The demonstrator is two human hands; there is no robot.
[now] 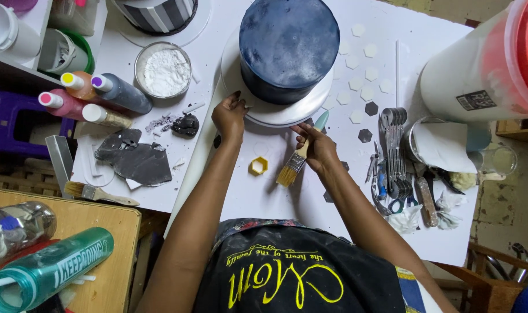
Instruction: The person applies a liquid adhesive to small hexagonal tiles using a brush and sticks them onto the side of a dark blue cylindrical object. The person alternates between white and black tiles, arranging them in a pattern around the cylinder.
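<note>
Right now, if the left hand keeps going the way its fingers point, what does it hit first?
The left hand points up-frame at the white turntable, fingertips already at its rim. Going straight on, it would likely meet that rim first, then the side of the dark blue round cake. Height is hard to judge from above.

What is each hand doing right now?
Left hand: open, fingertips on the rim of the white turntable.
Right hand: closed around a flat brush.

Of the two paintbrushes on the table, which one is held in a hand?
The teal-handled brush, held in the right hand below the dark cake. The wooden-handled brush lies untouched, far left.
</note>
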